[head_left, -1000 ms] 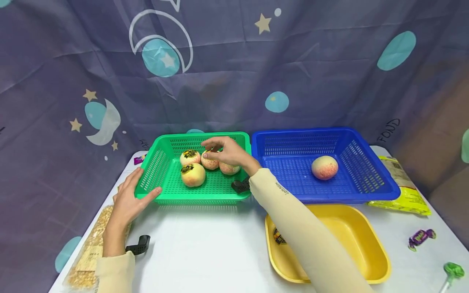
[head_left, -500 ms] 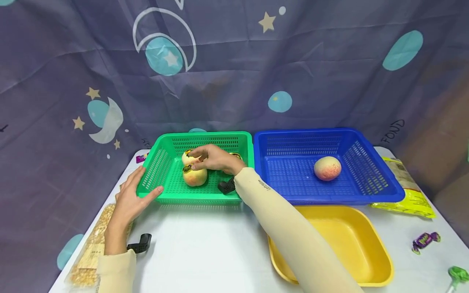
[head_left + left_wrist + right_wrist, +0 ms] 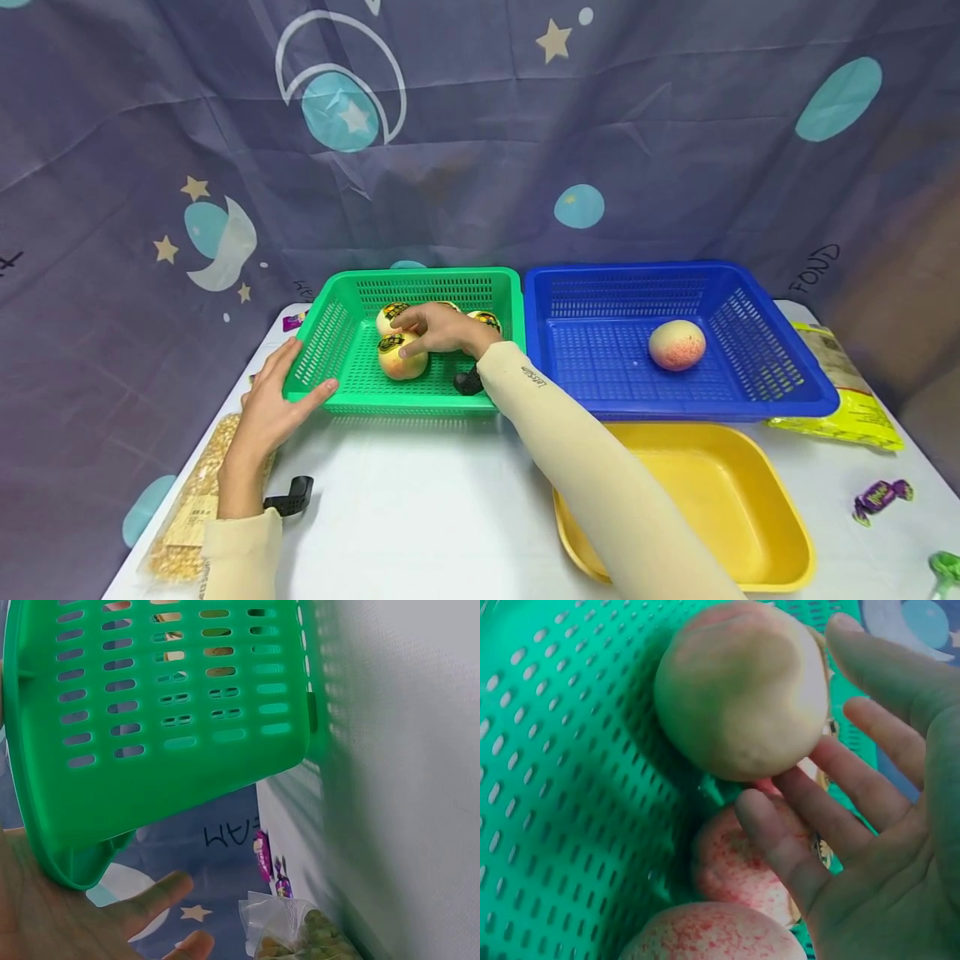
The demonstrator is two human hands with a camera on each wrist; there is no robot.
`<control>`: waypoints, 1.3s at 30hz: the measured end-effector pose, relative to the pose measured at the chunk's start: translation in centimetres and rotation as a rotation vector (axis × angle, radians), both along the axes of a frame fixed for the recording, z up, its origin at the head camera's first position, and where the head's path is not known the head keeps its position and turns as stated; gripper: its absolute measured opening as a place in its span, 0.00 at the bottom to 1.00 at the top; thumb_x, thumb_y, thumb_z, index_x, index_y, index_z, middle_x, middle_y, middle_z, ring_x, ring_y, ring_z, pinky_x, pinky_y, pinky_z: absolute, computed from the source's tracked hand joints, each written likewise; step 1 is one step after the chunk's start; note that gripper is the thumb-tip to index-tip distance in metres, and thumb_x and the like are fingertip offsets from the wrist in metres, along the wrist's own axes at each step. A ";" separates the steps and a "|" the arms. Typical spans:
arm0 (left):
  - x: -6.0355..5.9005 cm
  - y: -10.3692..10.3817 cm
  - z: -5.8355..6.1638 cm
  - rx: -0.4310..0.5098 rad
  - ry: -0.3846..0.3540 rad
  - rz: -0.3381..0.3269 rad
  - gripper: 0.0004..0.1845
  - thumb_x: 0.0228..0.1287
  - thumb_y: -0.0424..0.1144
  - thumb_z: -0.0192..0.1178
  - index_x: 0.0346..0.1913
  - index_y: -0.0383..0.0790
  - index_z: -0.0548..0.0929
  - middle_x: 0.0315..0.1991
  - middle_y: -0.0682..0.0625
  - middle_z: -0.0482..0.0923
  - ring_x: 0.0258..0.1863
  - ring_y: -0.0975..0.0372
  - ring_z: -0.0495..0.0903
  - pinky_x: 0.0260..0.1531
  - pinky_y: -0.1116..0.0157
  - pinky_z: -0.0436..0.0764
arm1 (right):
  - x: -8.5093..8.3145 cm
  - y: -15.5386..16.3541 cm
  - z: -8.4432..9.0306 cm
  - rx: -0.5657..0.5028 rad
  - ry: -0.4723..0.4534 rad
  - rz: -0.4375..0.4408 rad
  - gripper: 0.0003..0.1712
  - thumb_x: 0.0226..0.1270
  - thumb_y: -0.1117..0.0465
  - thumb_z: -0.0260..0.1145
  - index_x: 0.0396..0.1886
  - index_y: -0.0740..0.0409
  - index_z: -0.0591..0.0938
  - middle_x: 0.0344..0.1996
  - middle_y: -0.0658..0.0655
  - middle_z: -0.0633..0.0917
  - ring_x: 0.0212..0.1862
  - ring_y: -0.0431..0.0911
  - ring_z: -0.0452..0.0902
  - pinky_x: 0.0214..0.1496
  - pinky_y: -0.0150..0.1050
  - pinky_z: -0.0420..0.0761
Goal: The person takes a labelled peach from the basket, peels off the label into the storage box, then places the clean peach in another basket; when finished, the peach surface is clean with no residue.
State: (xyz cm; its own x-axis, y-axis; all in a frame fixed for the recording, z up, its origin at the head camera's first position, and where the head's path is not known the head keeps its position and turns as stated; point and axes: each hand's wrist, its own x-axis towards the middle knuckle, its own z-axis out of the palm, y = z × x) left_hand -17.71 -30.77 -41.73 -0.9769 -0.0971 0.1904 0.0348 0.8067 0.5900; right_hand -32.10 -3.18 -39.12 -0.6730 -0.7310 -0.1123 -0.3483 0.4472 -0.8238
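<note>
Several peaches with black-and-gold stickers lie in a green basket (image 3: 337, 350). My right hand (image 3: 441, 330) is over them, its thumb and fingers spread around the front peach (image 3: 402, 367). In the right wrist view the fingertips reach the side of that peach (image 3: 742, 697), not curled round it, and two speckled peaches (image 3: 746, 859) sit beside and below the fingers. At the basket's left front corner, my left hand (image 3: 272, 407) rests against the rim, fingers and thumb extended. The left wrist view has the basket's slotted wall (image 3: 172, 772) beside that palm (image 3: 60, 915).
Right of the green basket stands a blue basket (image 3: 585, 367) with one peach (image 3: 677, 345) inside. A yellow tray (image 3: 720, 500) is in front, partly behind my right sleeve. Bagged kernels (image 3: 191, 517), a yellow packet (image 3: 855, 408) and a purple candy (image 3: 879, 498) lie around.
My right hand has moved left and down from the back right peaches to the front left peach. My left hand stays at the basket corner. The view has shifted slightly.
</note>
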 end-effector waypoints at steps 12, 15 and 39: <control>0.0 -0.1 -0.1 0.005 -0.008 -0.009 0.51 0.64 0.61 0.65 0.82 0.47 0.54 0.83 0.42 0.49 0.77 0.36 0.56 0.63 0.24 0.50 | -0.2 -0.9 -0.5 0.204 0.236 0.097 0.42 0.61 0.54 0.78 0.74 0.55 0.72 0.75 0.54 0.71 0.76 0.50 0.65 0.75 0.43 0.68; 0.0 -0.1 -0.2 0.007 -0.007 -0.014 0.50 0.64 0.60 0.65 0.82 0.46 0.54 0.83 0.42 0.49 0.77 0.35 0.57 0.63 0.24 0.52 | -0.1 -1.0 -0.4 0.245 0.289 0.124 0.41 0.61 0.54 0.78 0.73 0.54 0.73 0.73 0.54 0.73 0.75 0.50 0.67 0.75 0.42 0.69; 0.1 -0.1 0.1 0.014 -0.030 -0.013 0.51 0.64 0.61 0.65 0.83 0.49 0.52 0.83 0.45 0.47 0.77 0.34 0.56 0.65 0.27 0.59 | -0.4 -0.3 0.0 0.211 0.227 0.095 0.39 0.58 0.54 0.79 0.70 0.52 0.77 0.67 0.52 0.79 0.63 0.46 0.76 0.61 0.37 0.78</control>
